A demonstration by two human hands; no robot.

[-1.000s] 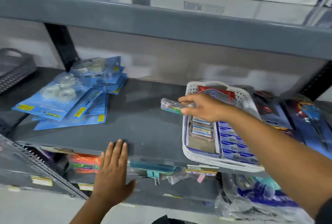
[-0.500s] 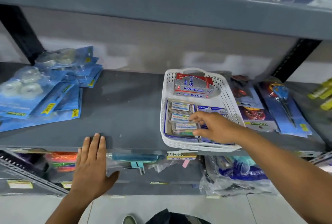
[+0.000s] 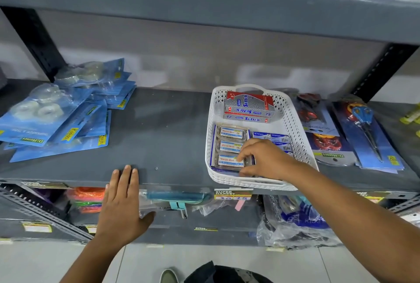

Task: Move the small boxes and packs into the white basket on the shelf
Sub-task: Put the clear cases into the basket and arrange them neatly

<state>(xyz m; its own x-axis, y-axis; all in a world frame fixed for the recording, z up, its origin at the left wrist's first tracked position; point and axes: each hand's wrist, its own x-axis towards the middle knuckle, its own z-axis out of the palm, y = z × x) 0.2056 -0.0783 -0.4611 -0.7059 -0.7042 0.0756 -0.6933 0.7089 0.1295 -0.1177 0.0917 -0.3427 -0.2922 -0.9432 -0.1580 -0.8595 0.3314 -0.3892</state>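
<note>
The white basket (image 3: 303,139) stands on the grey shelf (image 3: 163,137), right of centre. Inside lie two red-and-silver Softek boxes (image 3: 248,106) at the back, three small clear packs with white labels in a column on the left, and blue boxes (image 3: 271,136) on the right. My right hand (image 3: 266,157) reaches into the basket's near end, thumb and fingers pinching the nearest small pack (image 3: 228,160), which rests flat among the others. My left hand (image 3: 122,207) lies flat and empty on the shelf's front edge.
Blue tape blister packs (image 3: 52,119) are piled at the shelf's left. Carded scissors (image 3: 368,132) lie right of the basket. An upper shelf (image 3: 204,3) hangs low overhead. The shelf below holds bagged goods (image 3: 295,221).
My right hand carried a small pack from left of the basket down into its near left corner. The view shifted so the basket sits more central. My left hand stayed on the shelf edge.
</note>
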